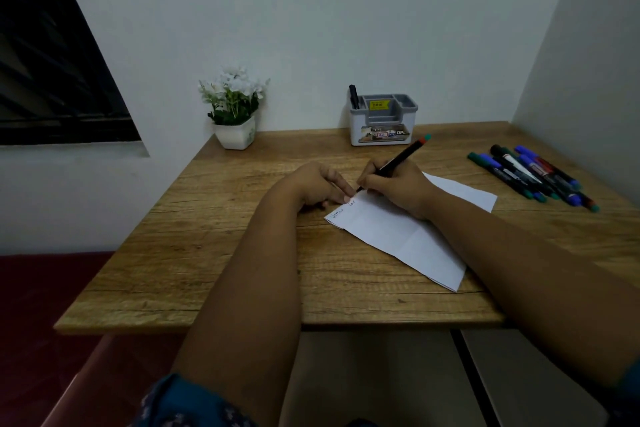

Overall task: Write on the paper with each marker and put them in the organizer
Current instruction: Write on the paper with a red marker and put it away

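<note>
I held a black marker [394, 162] in my right hand [394, 189], fingers curled round its lower barrel, its tip down on the top edge of the white paper [398, 232] near the sheet's far left corner. The marker's long axis slanted up and away to the right, its rear end, red with a teal cap stuck on it, pointing toward the far right of the wooden table [214, 253]. My left hand [317, 185] lay beside it, fingers fairly straight, fingertips pressing the paper's corner flat just left of the tip. A few small handwritten words ran along that edge, too small to read. The creased paper lay skewed, its long side running from near my hands toward the table's near right edge, and my right forearm covered part of it. At the far edge against the wall stood the grey-and-white organizer [382, 121], one black marker [354, 97] upright in its left compartment; its labels were illegible. To the right lay a loose cluster of markers [533, 177], blue, green and red caps, overlapping so I could not count them. A potted white flower [235, 107] sat to the organizer's left.
</note>
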